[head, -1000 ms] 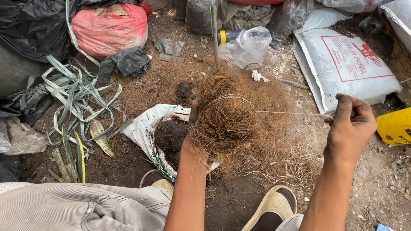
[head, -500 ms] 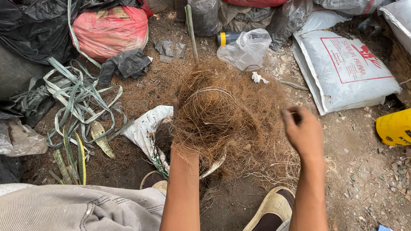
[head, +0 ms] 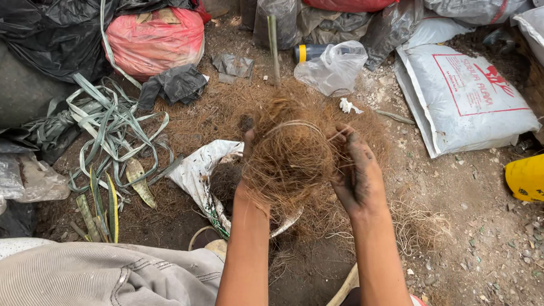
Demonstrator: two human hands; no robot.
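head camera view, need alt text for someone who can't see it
A person's left hand and right hand hold a tangled ball of brown fibre over dirt ground strewn with the same fibre. Around them lie a white sack, a clear plastic bag, a red bag and green strips.

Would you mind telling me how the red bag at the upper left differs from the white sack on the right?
The red bag is thin, shiny plastic, bulging and rounded; the white sack is flat, rectangular and printed in red. The red bag sits half under black plastic sheets, while the white sack lies uncovered on the dirt. Both are filled and closed.
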